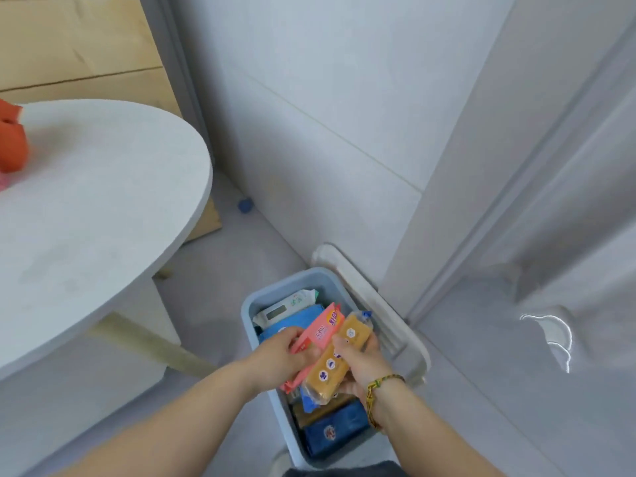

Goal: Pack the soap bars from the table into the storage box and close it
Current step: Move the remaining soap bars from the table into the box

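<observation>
A grey-blue storage box (pixel 248 306) stands open on the floor, holding several wrapped soap bars and packets. Over it, my left hand (pixel 280 354) grips a pink wrapped soap bar (pixel 321 333). My right hand (pixel 361 361) holds an orange-yellow wrapped soap bar (pixel 335 364) lying right beside the pink one. A dark blue soap pack (pixel 332 433) lies in the near end of the box, and a white packet (pixel 287 304) at the far end. The box's pale lid (pixel 375 304) leans against the wall just right of the box.
A round white table (pixel 96 208) fills the left side, with a red object (pixel 12 139) at its far left edge. Cardboard boxes (pixel 79 39) stand behind it. A small blue thing (pixel 245 205) lies on the floor by the wall.
</observation>
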{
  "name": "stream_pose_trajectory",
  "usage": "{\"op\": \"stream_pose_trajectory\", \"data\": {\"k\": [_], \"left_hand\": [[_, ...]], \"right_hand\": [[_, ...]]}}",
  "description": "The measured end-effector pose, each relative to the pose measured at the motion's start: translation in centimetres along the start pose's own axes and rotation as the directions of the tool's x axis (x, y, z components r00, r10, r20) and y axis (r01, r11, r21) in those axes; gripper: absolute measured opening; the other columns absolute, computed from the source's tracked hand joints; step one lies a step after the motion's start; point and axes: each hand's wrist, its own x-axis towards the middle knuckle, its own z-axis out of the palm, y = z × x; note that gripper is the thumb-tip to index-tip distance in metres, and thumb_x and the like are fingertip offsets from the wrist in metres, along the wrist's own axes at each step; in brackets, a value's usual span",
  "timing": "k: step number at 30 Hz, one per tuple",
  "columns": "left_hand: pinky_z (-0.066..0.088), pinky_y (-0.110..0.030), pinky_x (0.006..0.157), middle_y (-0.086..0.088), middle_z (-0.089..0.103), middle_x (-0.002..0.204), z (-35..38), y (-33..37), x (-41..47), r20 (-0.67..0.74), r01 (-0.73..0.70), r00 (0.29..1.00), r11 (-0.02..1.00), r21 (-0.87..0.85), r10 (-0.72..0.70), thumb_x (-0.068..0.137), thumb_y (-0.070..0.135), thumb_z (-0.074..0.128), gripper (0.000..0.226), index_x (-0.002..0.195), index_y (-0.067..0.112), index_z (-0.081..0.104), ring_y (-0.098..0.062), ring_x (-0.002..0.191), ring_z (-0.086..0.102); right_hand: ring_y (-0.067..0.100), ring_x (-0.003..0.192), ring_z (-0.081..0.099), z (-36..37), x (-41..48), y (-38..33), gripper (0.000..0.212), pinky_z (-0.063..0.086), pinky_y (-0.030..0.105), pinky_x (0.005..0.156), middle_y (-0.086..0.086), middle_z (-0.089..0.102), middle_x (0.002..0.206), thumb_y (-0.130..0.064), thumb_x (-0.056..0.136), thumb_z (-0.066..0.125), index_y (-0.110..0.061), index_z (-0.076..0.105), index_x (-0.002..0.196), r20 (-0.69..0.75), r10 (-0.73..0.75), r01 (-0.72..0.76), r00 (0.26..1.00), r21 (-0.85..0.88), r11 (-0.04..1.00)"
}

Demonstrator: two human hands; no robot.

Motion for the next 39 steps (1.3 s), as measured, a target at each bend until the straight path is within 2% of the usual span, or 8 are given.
{"op": "stream_pose_trajectory", "data": {"k": [8,12,17,22,28,31,34,39], "left_hand": [[0.04,-0.014,0.064,0.004,0.053,0.098,0.2,-1.8,3.6,0.024,-0.002,1.0,0.957,0.291,-0.005,0.095,0.034,0.044,0.028,0.119,0.02,0.045,-0.011,0.085,0.05],[0.039,-0.022,0.079,-0.002,0.057,0.106,0.1,-2.5,4.8,0.071,-0.024,0.997,0.883,0.469,-0.011,0.096,0.026,0.043,0.031,0.125,0.016,0.047,-0.017,0.097,0.053],[0.039,-0.026,0.094,-0.007,0.05,0.132,0.0,-2.8,5.6,0.037,-0.023,0.999,0.802,0.597,0.002,0.097,0.023,0.039,0.038,0.134,0.017,0.04,-0.023,0.118,0.049],[0.021,-0.032,0.111,-0.006,0.033,0.143,-1.0,-3.3,6.6,-0.064,-0.015,0.991,0.581,0.814,0.116,0.095,0.031,0.039,0.041,0.135,0.02,0.041,-0.024,0.132,0.028],[-0.002,-0.032,0.118,0.007,-0.004,0.158,-1.1,-4.6,6.9,-0.037,-0.063,0.986,0.575,0.815,0.16,0.1,0.027,0.027,0.056,0.146,0.031,-0.004,-0.013,0.146,-0.003],[-0.003,-0.033,0.118,0.006,-0.005,0.158,-0.9,-4.9,7.1,-0.022,-0.041,0.992,0.491,0.87,0.123,0.101,0.032,0.017,0.05,0.146,0.031,-0.006,-0.014,0.146,-0.006],[-0.002,-0.035,0.118,0.005,-0.008,0.158,-1.0,-4.4,7.1,-0.006,-0.035,0.996,0.475,0.879,0.084,0.101,0.032,0.016,0.05,0.146,0.031,-0.008,-0.015,0.146,-0.008],[-0.005,-0.033,0.118,0.006,-0.004,0.158,-1.5,-4.2,6.9,0.058,-0.084,0.996,0.585,0.806,0.063,0.094,0.054,0.014,0.06,0.147,0.03,0.002,-0.012,0.146,-0.006]], "right_hand": [[0.019,0.074,0.057,0.9,3.8,1.8,0.066,0.054,0.042,0.071,0.012,0.053,0.107,-0.017,0.09,0.056,-0.019,0.017,0.143,-0.041,0.112,-0.107,0.993,0.102,0.989],[0.026,0.095,0.053,1.6,4.0,2.8,0.063,0.051,0.046,0.084,0.019,0.046,0.135,-0.007,0.09,0.055,-0.014,0.021,0.142,-0.05,0.172,-0.162,0.984,0.162,0.973],[0.035,0.119,0.051,2.4,4.6,3.2,0.066,0.049,0.046,0.084,0.019,0.043,0.138,0.005,0.087,0.054,-0.014,0.021,0.141,-0.058,0.194,-0.18,0.979,0.192,0.965],[0.038,0.13,0.041,3.3,5.9,3.7,0.076,0.043,0.056,0.099,0.014,0.035,0.144,0.01,0.084,0.054,-0.025,0.018,0.142,-0.034,0.174,-0.165,0.984,0.187,0.968],[0.031,0.125,0.046,4.2,6.8,5.2,0.081,0.048,0.05,0.096,0.01,0.04,0.14,-0.007,0.074,0.071,-0.032,0.025,0.135,-0.127,0.068,-0.055,0.99,0.106,0.993],[0.027,0.12,0.051,4.2,6.8,5.3,0.084,0.047,0.05,0.099,0.008,0.047,0.137,-0.028,0.06,0.077,-0.04,0.026,0.126,-0.155,0.027,-0.032,0.988,-0.029,0.999],[0.026,0.114,0.057,3.7,6.8,4.6,0.083,0.05,0.045,0.097,0.007,0.051,0.131,-0.024,0.072,0.075,-0.024,0.022,0.136,-0.152,0.058,-0.079,0.987,-0.138,0.987],[0.022,0.103,0.054,3.3,7.1,4.7,0.079,0.047,0.047,0.1,-0.002,0.051,0.1,-0.017,0.07,0.076,-0.016,0.025,0.13,-0.13,0.097,-0.112,0.987,-0.111,0.988]]}}
